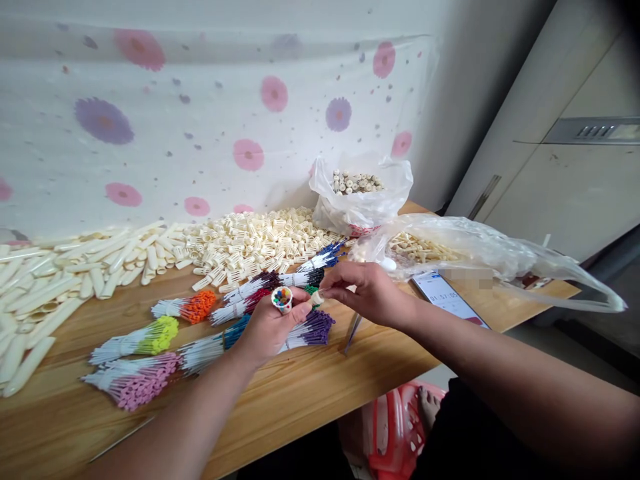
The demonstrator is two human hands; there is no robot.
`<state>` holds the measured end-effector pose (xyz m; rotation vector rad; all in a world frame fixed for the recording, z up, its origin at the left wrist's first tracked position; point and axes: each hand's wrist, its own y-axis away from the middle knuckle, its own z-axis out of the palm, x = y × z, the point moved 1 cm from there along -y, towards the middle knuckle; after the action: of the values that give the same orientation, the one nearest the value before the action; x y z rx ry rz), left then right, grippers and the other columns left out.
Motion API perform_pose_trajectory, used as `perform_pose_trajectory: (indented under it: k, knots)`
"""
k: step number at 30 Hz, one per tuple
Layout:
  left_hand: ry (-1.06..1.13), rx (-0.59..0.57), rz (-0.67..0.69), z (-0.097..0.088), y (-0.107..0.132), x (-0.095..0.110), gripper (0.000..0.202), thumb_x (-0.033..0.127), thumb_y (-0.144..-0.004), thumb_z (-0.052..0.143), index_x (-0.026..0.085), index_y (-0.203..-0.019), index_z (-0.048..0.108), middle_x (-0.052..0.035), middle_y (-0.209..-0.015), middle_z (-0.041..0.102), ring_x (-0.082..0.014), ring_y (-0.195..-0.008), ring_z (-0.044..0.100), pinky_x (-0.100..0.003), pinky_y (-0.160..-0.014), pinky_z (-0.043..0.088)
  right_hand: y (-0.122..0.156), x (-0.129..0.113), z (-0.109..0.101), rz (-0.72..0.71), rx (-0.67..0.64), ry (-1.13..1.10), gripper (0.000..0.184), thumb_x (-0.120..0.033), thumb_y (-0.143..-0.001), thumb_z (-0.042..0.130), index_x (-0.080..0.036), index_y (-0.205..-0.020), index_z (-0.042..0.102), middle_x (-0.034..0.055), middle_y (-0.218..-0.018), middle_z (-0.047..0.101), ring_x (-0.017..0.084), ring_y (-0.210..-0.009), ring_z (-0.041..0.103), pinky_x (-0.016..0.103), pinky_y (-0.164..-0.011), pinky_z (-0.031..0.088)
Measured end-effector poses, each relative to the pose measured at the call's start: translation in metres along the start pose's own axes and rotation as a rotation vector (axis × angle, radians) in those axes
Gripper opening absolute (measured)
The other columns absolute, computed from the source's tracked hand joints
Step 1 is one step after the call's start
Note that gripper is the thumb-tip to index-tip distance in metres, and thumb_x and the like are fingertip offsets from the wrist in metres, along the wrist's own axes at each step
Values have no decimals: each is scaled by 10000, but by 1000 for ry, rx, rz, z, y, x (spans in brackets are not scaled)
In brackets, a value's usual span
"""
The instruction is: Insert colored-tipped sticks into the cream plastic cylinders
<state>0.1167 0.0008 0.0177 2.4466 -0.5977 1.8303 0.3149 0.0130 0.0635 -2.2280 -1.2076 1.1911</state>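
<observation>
My left hand (273, 327) is closed around a cream tube (282, 308), whose open end shows several coloured tips packed inside. My right hand (367, 293) pinches a small cream piece (317, 299) just right of the tube, near my left thumb; its exact kind is hard to make out. Around and beneath the hands lie bundles of thin white sticks with coloured ends: purple (320, 328), blue (235, 333), dark red (250, 303), orange (197, 307), yellow (160, 335) and pink (143, 381). A green bundle is partly hidden behind my fingers.
Long cream tubes (45, 297) and short slotted cream pieces (265, 240) are heaped along the wall. A white bag (345, 210) holds round-ended parts; a clear bag (480, 243) lies beside it. A phone (445, 297) and tweezers (353, 332) rest on the wooden table (280, 407).
</observation>
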Motion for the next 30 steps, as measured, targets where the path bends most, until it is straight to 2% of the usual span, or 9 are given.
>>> perform_pose_trajectory:
  k: [4, 7, 11, 14, 19, 21, 24, 28, 30]
  knots:
    - [-82, 8, 33, 0, 0, 5, 224, 356, -833, 546, 156, -739, 584, 30, -600, 481, -105, -568, 426, -233, -540, 354, 2, 0, 1, -87, -2, 0, 70, -130, -837, 620, -141, -770, 639, 65, -764, 676, 144, -739, 621, 251, -671, 493]
    - [-150, 2, 73, 1, 0, 11, 199, 317, -824, 550, 157, -708, 570, 29, -612, 485, -104, -577, 432, -227, -543, 352, 4, 2, 4, -91, -23, 20, 80, -158, -852, 613, -148, -775, 633, 59, -753, 672, 146, -742, 616, 250, -680, 483]
    - [-242, 21, 146, 7, 5, 18, 132, 211, -782, 567, 160, -660, 553, 28, -598, 513, -101, -566, 446, -222, -539, 339, 11, 2, 10, -18, -56, 229, 261, -292, -933, 486, -159, -726, 572, 47, -686, 609, 141, -638, 556, 251, -596, 432]
    - [-299, 57, 176, 14, 11, 20, 107, 130, -757, 561, 164, -656, 546, 23, -609, 546, -103, -581, 470, -226, -562, 339, 18, 0, 12, 78, -65, 306, 378, -320, -971, 367, -183, -638, 480, 4, -587, 507, 121, -546, 475, 241, -534, 373]
    - [-231, 92, 241, 22, 17, 20, 108, 122, -763, 583, 173, -677, 542, 25, -599, 557, -100, -562, 495, -221, -552, 347, 27, -9, 3, 92, -158, 132, 208, -295, -959, 409, -181, -840, 536, 26, -753, 582, 121, -667, 537, 230, -611, 423]
    - [-230, 73, 267, 23, 19, 20, 104, 122, -763, 591, 176, -686, 547, 17, -611, 572, -104, -566, 507, -223, -551, 357, 30, -11, 1, 102, -181, 158, 226, -287, -955, 415, -191, -775, 512, 11, -697, 553, 118, -620, 518, 230, -574, 409]
    - [-266, 45, 290, 24, 19, 20, 92, 125, -760, 602, 179, -701, 557, -3, -651, 610, -114, -586, 526, -235, -565, 376, 34, -11, 0, 164, -221, 177, 348, -307, -960, 397, -207, -627, 419, -19, -549, 454, 108, -495, 450, 233, -477, 358]
    - [-220, 52, 258, 24, 18, 16, 85, 128, -751, 622, 181, -710, 569, -7, -660, 627, -113, -582, 534, -233, -554, 385, 39, -8, 0, 169, -158, 187, 202, -342, -940, 442, -218, -798, 515, 32, -712, 580, 145, -618, 545, 263, -552, 427]
    - [-217, 38, 249, 23, 17, 14, 79, 126, -749, 624, 179, -715, 577, -11, -675, 635, -116, -600, 546, -234, -568, 393, 39, -7, 0, 183, -166, 207, 191, -340, -938, 445, -219, -807, 515, 26, -709, 575, 142, -611, 533, 262, -545, 419]
